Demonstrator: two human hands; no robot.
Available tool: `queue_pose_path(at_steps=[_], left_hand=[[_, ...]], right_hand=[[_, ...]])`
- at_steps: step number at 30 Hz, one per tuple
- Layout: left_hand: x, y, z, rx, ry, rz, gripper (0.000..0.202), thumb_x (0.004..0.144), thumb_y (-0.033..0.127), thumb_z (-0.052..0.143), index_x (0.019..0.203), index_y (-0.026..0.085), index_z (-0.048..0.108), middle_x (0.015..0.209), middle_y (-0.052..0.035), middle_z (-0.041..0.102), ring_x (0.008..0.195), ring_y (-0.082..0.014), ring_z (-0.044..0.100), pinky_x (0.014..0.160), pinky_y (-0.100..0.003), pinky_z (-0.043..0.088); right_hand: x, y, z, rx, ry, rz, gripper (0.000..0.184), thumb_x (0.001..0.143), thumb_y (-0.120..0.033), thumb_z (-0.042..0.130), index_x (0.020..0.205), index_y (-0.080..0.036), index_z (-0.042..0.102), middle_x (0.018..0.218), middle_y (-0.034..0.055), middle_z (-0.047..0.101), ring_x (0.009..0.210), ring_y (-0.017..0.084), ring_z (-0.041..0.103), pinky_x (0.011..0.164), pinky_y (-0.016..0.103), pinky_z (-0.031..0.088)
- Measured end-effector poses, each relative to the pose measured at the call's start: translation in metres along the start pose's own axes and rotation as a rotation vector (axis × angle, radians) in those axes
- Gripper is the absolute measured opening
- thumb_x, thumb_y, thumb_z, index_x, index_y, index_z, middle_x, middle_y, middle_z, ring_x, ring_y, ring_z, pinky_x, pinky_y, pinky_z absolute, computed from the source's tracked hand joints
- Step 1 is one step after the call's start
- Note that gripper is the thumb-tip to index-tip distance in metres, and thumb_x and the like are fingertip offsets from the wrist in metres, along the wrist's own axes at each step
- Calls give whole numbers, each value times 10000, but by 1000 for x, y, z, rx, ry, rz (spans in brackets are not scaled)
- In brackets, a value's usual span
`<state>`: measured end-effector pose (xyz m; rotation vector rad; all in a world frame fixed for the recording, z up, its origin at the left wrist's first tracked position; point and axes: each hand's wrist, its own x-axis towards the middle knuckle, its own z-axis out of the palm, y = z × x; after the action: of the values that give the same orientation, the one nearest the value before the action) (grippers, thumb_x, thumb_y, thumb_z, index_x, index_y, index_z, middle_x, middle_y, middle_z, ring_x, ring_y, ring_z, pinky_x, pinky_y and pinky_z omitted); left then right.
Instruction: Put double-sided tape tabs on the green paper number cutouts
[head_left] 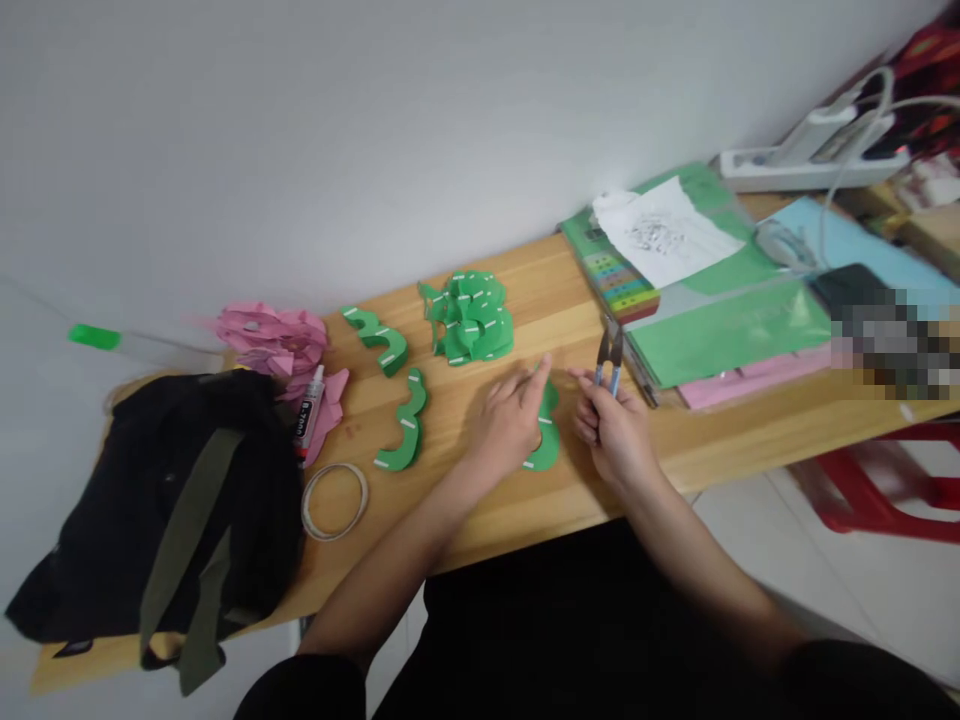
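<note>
My left hand (508,420) rests on a green wavy paper cutout (547,440) on the wooden table (480,510), its index finger stretched out and pressing the piece down. My right hand (611,432) is closed around small blue-handled thread snips (609,362), blades pointing away from me, just right of the cutout. Two more green wavy stacks (405,425) (379,338) lie to the left. A heap of green cutouts (469,315) sits behind my hands.
A black bag (172,500) covers the table's left end, with a tape roll (335,500), a glue tube (309,412) and pink paper scraps (274,340) beside it. Green and pink paper sheets (720,330), a white sheet and a power strip (810,150) lie at right. A red stool (885,490) stands below.
</note>
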<state>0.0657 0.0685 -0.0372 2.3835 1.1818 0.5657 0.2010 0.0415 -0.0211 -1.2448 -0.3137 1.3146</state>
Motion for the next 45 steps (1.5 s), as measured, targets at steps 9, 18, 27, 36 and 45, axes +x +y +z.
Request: queue_pose_path(at_steps=[9,18,27,36,45], left_hand=[[-27,35,-31,-1277,-9,-360,464,718,177,651,1178,166,593,810,-1,626,695,-97,571,694,-238,459],[-55,57,-11,29,115,-163,369,881,251,542,1241,184,585,1046,-91,654,983,-241,583,894,-403,437],[-57,53,3,339,103,-303,183,841,326,643,920,163,666,887,-75,648,882,-233,582,771,-351,445],[-69,52,-1,-20,257,-365,303,895,215,472,1180,153,552,823,-57,684,730,-188,622,729,-347,482],[-67,32,-20,443,-71,-38,509,788,86,463,1294,104,519,1465,-156,448,1393,-297,351,1129,-488,296]], right_hand=[[-31,-22,-6,-150,-165,-50,425,595,-508,770,768,-139,652,407,-123,293,354,27,218,356,196,128],[-36,-4,-28,-349,-41,-217,313,584,-420,764,653,-160,605,434,-94,390,384,38,287,363,210,182],[-42,8,-39,-226,-77,-114,537,650,-592,689,960,-200,492,410,-105,517,389,131,559,414,228,431],[-37,27,-28,-266,-225,-111,571,695,-582,665,1069,-188,490,529,-73,607,536,152,646,566,280,539],[-29,26,-32,-508,-285,-152,497,795,-582,577,1068,-167,549,558,-49,605,597,161,672,588,289,553]])
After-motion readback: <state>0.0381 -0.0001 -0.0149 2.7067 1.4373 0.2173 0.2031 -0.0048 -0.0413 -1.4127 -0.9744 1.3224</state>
